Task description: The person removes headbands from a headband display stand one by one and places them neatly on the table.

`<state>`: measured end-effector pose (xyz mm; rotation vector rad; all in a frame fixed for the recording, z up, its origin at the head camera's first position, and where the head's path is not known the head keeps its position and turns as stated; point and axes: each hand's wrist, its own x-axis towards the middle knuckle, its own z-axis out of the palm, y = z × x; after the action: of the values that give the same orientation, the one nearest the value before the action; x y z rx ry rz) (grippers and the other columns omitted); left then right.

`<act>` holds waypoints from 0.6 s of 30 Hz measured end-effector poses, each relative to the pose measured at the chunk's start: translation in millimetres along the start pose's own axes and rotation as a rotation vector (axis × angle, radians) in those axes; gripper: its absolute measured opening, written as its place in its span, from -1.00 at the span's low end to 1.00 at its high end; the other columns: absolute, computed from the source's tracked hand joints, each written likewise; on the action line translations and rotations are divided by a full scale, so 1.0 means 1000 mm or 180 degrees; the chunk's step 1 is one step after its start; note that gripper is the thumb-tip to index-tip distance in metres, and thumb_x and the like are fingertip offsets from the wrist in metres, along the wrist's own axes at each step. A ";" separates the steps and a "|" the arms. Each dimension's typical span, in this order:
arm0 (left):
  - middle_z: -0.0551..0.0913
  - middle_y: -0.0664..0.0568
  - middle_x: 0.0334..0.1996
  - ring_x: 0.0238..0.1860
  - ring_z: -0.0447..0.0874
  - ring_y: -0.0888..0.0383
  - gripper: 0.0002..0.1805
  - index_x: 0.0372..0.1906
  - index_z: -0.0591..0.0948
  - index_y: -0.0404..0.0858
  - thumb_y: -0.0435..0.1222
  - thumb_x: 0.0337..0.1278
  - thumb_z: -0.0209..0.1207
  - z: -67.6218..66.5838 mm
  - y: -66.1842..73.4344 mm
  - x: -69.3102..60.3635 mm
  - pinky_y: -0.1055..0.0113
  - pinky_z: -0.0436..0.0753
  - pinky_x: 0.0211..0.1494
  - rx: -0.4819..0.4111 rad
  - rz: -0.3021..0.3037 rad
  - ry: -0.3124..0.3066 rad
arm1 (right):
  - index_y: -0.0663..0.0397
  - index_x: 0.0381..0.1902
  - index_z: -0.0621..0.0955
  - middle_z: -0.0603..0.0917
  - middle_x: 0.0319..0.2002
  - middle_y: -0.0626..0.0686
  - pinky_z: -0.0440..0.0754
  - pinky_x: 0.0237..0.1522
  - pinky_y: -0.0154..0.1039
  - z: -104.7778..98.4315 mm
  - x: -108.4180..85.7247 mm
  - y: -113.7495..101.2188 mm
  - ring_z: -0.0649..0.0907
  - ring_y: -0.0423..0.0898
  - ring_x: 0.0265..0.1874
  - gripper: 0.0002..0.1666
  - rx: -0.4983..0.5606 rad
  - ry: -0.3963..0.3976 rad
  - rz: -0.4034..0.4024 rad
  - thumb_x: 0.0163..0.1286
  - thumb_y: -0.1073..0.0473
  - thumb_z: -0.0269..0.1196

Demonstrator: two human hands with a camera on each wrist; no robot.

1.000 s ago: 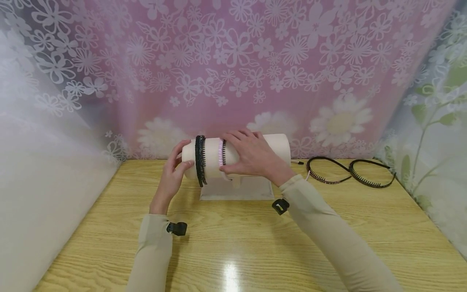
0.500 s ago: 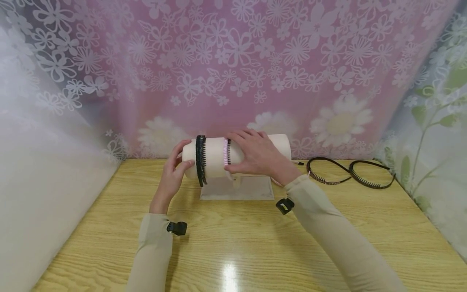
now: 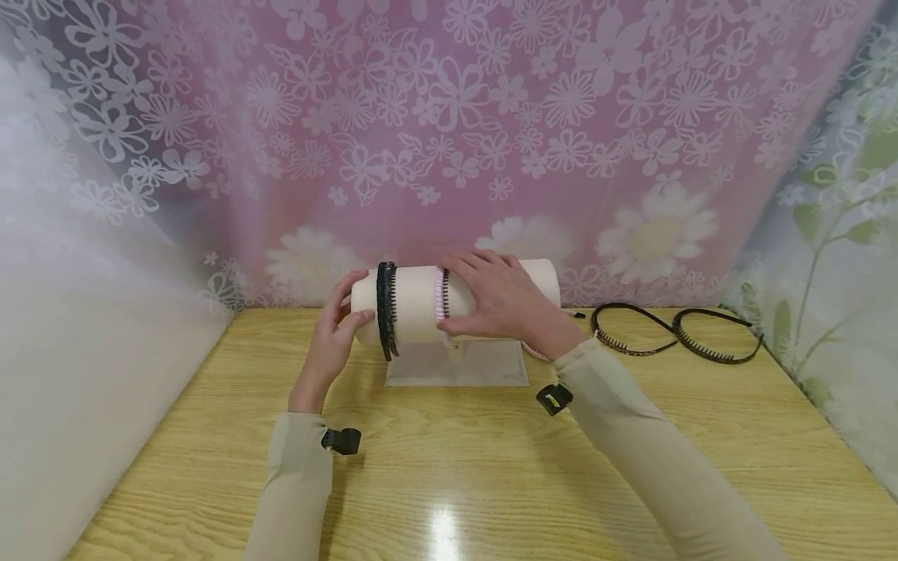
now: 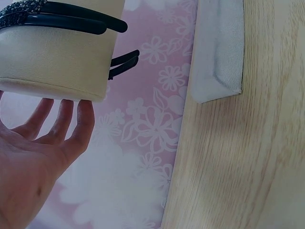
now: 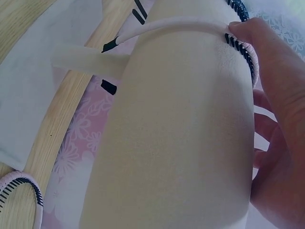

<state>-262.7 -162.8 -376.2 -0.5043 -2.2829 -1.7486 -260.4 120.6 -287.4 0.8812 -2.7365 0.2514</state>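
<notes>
The pink band (image 3: 440, 296), in the right hand's (image 3: 496, 300) grip, has slid rightward, seemingly spacing it from the black bands (image 3: 384, 312); the left hand (image 3: 328, 339) grips the roll (image 3: 416, 304) by its left edge.

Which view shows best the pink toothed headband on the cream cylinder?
The right wrist view: the pink headband is largest there, with smooth side, black tip and teeth visible. The head view shows its ribbed front, smaller, touched by the right hand. The left wrist view misses it.
</notes>
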 end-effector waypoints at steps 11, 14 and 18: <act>0.36 0.05 0.47 0.34 0.52 -0.10 -0.39 0.52 0.34 0.15 -0.26 0.44 0.08 0.000 0.000 0.000 0.41 0.63 -0.01 -0.0039 0.0053 -0.0008 | -0.19 0.53 0.34 0.39 0.52 0.03 0.33 0.38 0.33 -0.003 -0.006 0.005 0.38 0.17 0.48 0.07 -0.0013 -0.0017 0.0011 0.15 -0.46 0.35; 0.38 0.05 0.45 0.35 0.52 -0.09 -0.38 0.52 0.35 0.15 -0.27 0.44 0.08 0.000 -0.001 0.000 0.41 0.62 -0.01 -0.0039 0.0070 -0.0004 | -0.17 0.55 0.32 0.38 0.53 0.03 0.32 0.39 0.33 -0.004 -0.008 0.007 0.37 0.18 0.49 0.10 -0.0035 -0.0040 0.0012 0.15 -0.46 0.34; 0.39 0.06 0.45 0.36 0.52 -0.08 -0.38 0.52 0.35 0.16 -0.27 0.44 0.08 0.000 -0.002 0.000 0.39 0.62 0.01 -0.0015 0.0074 0.0004 | -0.17 0.55 0.31 0.38 0.53 0.04 0.32 0.39 0.34 -0.005 -0.009 0.010 0.37 0.17 0.49 0.10 -0.0040 -0.0035 0.0016 0.15 -0.45 0.34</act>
<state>-263.7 -163.4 -377.4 -0.5285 -2.2634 -1.7432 -258.2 134.8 -286.3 0.8751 -2.7475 0.2306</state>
